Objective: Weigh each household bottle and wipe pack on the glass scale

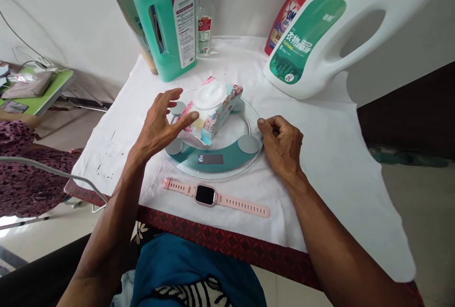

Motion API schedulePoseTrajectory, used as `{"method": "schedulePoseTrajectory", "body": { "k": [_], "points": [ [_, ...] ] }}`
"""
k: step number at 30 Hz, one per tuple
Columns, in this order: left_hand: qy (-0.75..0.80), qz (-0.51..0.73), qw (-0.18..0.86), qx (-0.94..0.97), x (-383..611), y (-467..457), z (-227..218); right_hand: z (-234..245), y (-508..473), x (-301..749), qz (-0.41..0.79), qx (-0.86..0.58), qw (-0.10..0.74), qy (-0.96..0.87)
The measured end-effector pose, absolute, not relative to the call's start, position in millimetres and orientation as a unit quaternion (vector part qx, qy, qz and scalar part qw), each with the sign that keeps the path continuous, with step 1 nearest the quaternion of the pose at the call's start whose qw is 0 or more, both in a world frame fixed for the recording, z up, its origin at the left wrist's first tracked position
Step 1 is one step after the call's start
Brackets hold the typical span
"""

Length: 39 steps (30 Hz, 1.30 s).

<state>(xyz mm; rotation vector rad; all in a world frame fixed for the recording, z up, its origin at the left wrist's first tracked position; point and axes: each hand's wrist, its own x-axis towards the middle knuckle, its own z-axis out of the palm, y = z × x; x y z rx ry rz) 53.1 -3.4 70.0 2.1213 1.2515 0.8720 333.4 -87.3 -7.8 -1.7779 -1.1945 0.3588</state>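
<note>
A pack of wet wipes (213, 108) with a white lid lies on a round glass scale (213, 155) with a teal band and a dark display. My left hand (161, 124) hovers at the pack's left side, fingers spread, thumb tip touching the pack. My right hand (280, 143) rests curled at the scale's right rim, fingers folded in, holding nothing I can see. A pink smartwatch (206, 194) lies flat in front of the scale.
A white cloth (320, 155) covers the table. At the back stand a green detergent jug (167, 18), a small clear bottle (205, 13), a red bottle (287, 8) and a tilted white jug (334, 27). A green side table (35, 94) is at left.
</note>
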Motion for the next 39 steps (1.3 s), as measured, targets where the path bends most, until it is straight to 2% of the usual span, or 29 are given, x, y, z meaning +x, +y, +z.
{"method": "schedulePoseTrajectory", "body": {
  "k": [10, 18, 22, 27, 32, 39],
  "points": [
    [0.435, 0.336, 0.166, 0.819, 119, -2, 55, -9, -86, 334, 0.144, -0.729, 0.461, -0.485],
    [0.548, 0.168, 0.096, 0.814, 163, -22, 92, -9, -86, 334, 0.151, -0.721, 0.472, -0.484],
    [0.587, 0.129, 0.090, 0.794, 168, -23, 100, -6, -87, 333, 0.154, -0.725, 0.469, -0.480],
    [0.612, 0.111, 0.128, 0.772, 148, -11, 97, -1, -88, 332, 0.162, -0.729, 0.457, -0.484],
    [0.588, 0.206, 0.189, 0.759, 123, 1, 92, 4, -90, 331, 0.182, -0.730, 0.450, -0.481],
    [0.542, 0.441, 0.443, 0.562, 70, 16, 91, 8, -92, 331, 0.194, -0.726, 0.446, -0.487]
  ]
}}
